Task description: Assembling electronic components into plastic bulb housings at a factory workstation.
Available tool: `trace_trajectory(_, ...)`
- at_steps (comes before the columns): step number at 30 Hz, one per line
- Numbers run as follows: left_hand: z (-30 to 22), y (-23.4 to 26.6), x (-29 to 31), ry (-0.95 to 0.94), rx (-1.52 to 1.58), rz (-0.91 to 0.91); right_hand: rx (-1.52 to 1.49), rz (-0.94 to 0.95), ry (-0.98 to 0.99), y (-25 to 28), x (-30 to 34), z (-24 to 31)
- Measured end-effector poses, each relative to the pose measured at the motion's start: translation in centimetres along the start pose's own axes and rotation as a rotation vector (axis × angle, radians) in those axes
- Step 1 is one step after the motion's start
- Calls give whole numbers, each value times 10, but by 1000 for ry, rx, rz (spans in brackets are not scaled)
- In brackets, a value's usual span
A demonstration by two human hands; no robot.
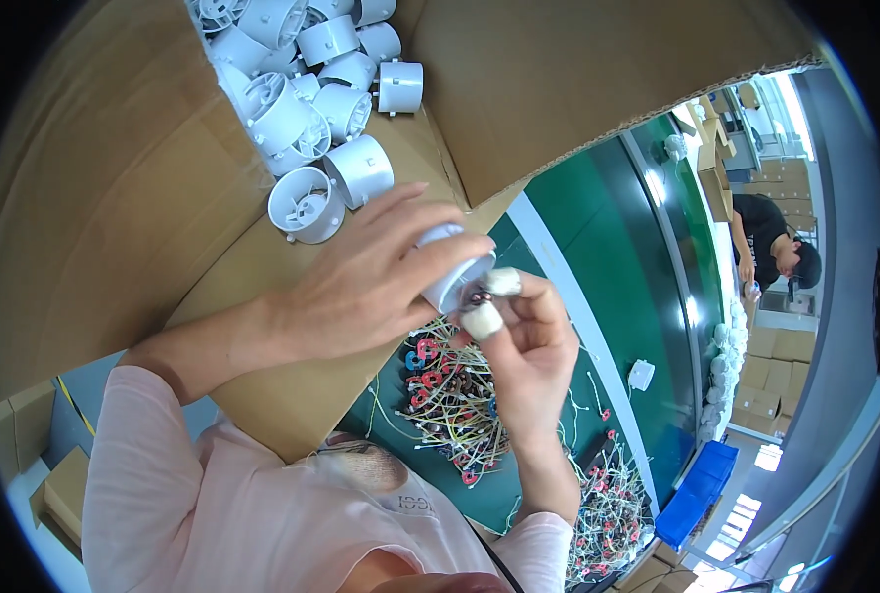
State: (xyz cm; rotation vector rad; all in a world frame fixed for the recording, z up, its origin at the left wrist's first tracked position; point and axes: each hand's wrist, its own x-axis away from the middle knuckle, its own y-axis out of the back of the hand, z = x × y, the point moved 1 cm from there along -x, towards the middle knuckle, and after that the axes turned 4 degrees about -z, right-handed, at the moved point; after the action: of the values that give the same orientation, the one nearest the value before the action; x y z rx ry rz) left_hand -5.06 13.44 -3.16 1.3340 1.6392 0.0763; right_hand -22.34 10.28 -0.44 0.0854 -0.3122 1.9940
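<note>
My left hand [361, 272] is wrapped round a white plastic cylindrical housing [457, 281], its open end tilted toward my right hand. White finger covers sit on the thumb and forefinger of my right hand [534, 361]. Those two fingertips pinch a small dark and reddish part [479, 296] at the mouth of the housing; motion blur and the fingers hide its exact kind. Beyond my left hand, several similar white housings [358, 170] lie piled in a cardboard box [519, 89]. Below my hands is a heap of thin wires with red and blue ring-shaped pieces [450, 410].
A second heap of wired parts [608, 519] lies at the lower right. One white piece [641, 375] rests on the green conveyor belt [598, 237]. White parts [722, 371] line its far side, near a blue bin [695, 494]. A co-worker [768, 237] stands across the belt.
</note>
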Motion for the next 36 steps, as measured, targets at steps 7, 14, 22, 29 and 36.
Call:
trace_trajectory(7,-3,4,4,113,118,41,693,-33,454,-1,-7,1)
trace_trajectory(14,-6,4,2,156,195,23,971,36,798,-2,-17,1)
trace_trajectory(22,-2,2,3,188,268,-3,1108,52,907,-13,-21,4)
trace_trajectory(29,0,1,2,210,381,-24,995,-12,807,-8,-25,-2)
trace_trajectory(36,-4,-2,5,175,399,-49,838,63,643,0,-23,-2)
